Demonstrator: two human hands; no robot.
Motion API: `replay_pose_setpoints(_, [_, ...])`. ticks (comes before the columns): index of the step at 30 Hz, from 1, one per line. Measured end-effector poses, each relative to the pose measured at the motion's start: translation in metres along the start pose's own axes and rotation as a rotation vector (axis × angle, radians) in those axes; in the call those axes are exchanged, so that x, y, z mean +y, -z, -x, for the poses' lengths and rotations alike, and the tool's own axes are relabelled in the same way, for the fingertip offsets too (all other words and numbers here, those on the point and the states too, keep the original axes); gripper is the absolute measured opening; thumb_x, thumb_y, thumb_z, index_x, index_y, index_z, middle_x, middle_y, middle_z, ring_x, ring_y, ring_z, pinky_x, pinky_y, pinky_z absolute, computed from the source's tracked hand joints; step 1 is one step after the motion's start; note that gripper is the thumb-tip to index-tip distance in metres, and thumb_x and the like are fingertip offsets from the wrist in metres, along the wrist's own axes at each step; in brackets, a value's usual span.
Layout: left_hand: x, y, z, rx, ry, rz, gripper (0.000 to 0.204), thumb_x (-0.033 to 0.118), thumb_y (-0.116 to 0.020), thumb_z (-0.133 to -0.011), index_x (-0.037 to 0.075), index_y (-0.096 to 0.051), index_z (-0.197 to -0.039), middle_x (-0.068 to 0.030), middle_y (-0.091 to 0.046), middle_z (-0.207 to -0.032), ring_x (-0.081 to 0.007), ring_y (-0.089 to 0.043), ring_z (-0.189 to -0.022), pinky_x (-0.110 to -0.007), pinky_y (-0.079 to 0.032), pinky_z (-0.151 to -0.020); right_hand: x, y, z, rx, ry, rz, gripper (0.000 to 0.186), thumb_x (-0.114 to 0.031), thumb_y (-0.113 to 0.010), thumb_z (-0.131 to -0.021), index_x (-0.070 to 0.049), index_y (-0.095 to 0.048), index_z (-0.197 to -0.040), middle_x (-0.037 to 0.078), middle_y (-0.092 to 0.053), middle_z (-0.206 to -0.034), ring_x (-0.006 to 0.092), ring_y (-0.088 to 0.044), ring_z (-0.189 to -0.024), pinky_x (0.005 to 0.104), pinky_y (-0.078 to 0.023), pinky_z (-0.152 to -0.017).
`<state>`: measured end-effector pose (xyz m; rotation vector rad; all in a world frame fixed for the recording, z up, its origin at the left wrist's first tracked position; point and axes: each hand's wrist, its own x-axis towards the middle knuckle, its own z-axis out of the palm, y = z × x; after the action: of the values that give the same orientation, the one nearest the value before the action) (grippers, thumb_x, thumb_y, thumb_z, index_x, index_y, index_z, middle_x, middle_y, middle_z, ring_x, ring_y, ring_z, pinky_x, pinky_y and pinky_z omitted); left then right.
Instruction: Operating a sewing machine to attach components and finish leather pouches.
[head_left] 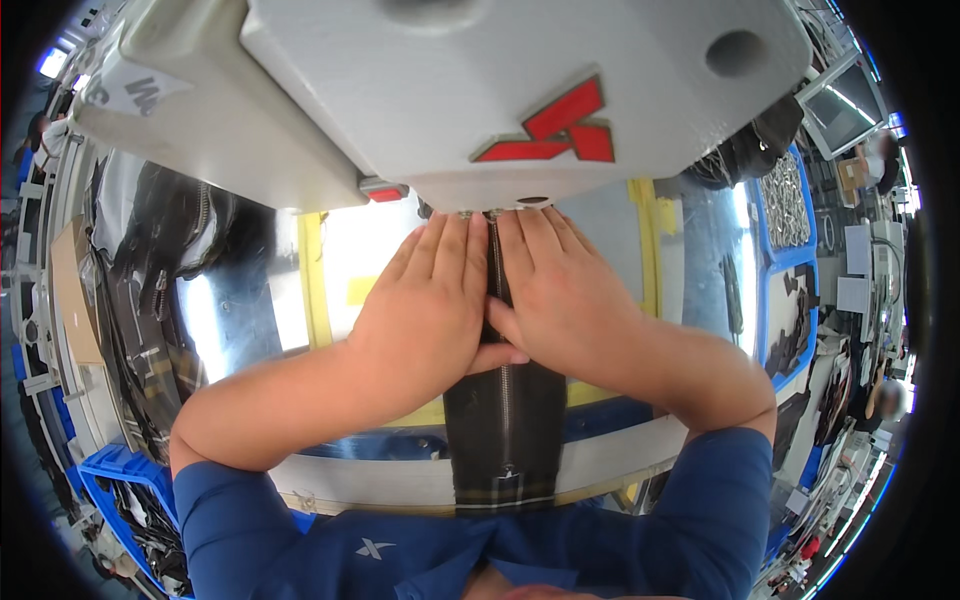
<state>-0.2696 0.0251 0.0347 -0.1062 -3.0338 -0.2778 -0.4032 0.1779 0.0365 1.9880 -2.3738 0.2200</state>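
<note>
a person in a blue shirt (330,555) spread both hands over a dark fabric strip (472,425) at a grey machine (440,100). the left hand (425,300) lay flat on the left of the strip's zipper (506,405), fingers extended, grasping nothing, its thumb across the teeth. the right hand (570,300) mirrored it on the other side, also flat and open with nothing gripped, its thumb pointing in just above the other. fingertips reached the machine's lower edge; whether they touched it could not be told. the strip ran from there between the palms and over the table's pale front edge (375,478). yellow tape (315,285) marked the worktop, and blue bins (768,262) stood to the right.
</note>
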Motion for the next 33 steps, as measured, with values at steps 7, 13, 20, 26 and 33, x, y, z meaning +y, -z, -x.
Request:
replay_pose_setpoints(7, [-0.003,0.001,0.0,0.003,-0.016,0.023,0.119,0.075,-0.074,-0.079,-0.02,-0.049,-0.146,-0.0382,-0.057,-0.144,-0.0498,-0.058,-0.135,-0.051,-0.044,-0.12,-0.001,0.006,0.001,-0.009,-0.003,-0.023,0.072,-0.039,-0.074,-0.089,0.014,-0.06,-0.135,0.031,-0.063,-0.134,0.0438,-0.061,-0.128,0.0508,-0.05,-0.112])
replay_pose_setpoints(13, [-0.004,0.003,-0.003,0.053,-0.017,0.047,0.114,0.069,-0.079,-0.072,-0.017,-0.055,-0.142,-0.0319,-0.062,-0.134,-0.0428,-0.061,-0.128,-0.047,-0.048,-0.116,-0.001,0.007,0.0,-0.006,-0.036,-0.074,0.075,-0.04,-0.076,-0.087,0.015,-0.059,-0.135,0.032,-0.063,-0.133,0.0441,-0.062,-0.128,0.0498,-0.051,-0.111])
replay_pose_setpoints(20, [-0.009,0.005,-0.007,0.072,-0.008,0.042,0.111,0.066,-0.082,-0.069,-0.016,-0.057,-0.138,-0.0278,-0.063,-0.129,-0.039,-0.063,-0.12,-0.045,-0.05,-0.11,0.001,0.011,-0.004,0.042,-0.057,-0.127,0.075,-0.039,-0.081,-0.082,0.013,-0.058,-0.132,0.028,-0.062,-0.126,0.0415,-0.064,-0.12,0.0479,-0.053,-0.105])
replay_pose_setpoints(26, [-0.013,0.006,-0.008,0.112,-0.029,0.048,0.109,0.065,-0.084,-0.068,-0.015,-0.058,-0.139,-0.0275,-0.062,-0.132,-0.0389,-0.063,-0.117,-0.045,-0.05,-0.107,0.0,0.012,-0.004,0.028,-0.07,-0.106,0.077,-0.039,-0.082,-0.081,0.013,-0.058,-0.133,0.027,-0.063,-0.124,0.0389,-0.064,-0.117,0.0447,-0.054,-0.102])
replay_pose_setpoints(33, [-0.015,0.007,-0.01,0.102,-0.034,0.092,0.1,0.054,-0.086,-0.068,-0.016,-0.06,-0.135,-0.0243,-0.064,-0.124,-0.0365,-0.063,-0.115,-0.042,-0.051,-0.105,-0.002,0.012,-0.004,0.036,-0.063,-0.06,0.079,-0.04,-0.081,-0.081,0.015,-0.058,-0.133,0.026,-0.063,-0.123,0.0366,-0.065,-0.114,0.0423,-0.055,-0.1])
